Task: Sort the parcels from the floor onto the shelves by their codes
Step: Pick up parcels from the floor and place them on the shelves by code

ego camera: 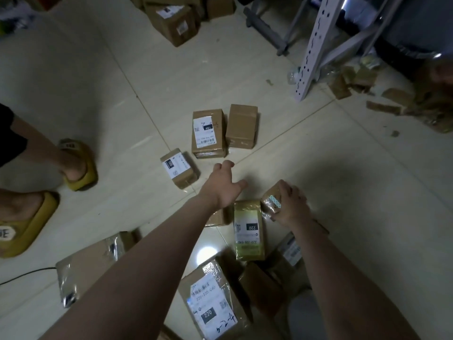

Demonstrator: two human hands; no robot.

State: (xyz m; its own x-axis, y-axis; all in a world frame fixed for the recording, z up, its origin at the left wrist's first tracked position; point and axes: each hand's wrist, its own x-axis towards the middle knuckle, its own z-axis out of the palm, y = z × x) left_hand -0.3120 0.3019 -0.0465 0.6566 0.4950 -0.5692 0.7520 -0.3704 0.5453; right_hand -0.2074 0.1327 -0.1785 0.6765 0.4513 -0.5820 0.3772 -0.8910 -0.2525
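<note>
My right hand (291,206) clasps small taped parcel (270,203) at its 9 o'clock; left hand (225,186) spread, empty; 220 parcel (248,229) at its 5 o'clock, lengthwise 12–6.

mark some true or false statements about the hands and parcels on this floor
1. The right hand grips a small taped parcel. True.
2. The left hand holds a box. False: it is open and holds nothing.
3. The long parcel by the right hand has a label reading 220. True.
4. The feet at the left wear black shoes. False: they wear yellow slippers.
5. The labelled box and the plain box ahead are stacked. False: they stand side by side on the floor.
</note>
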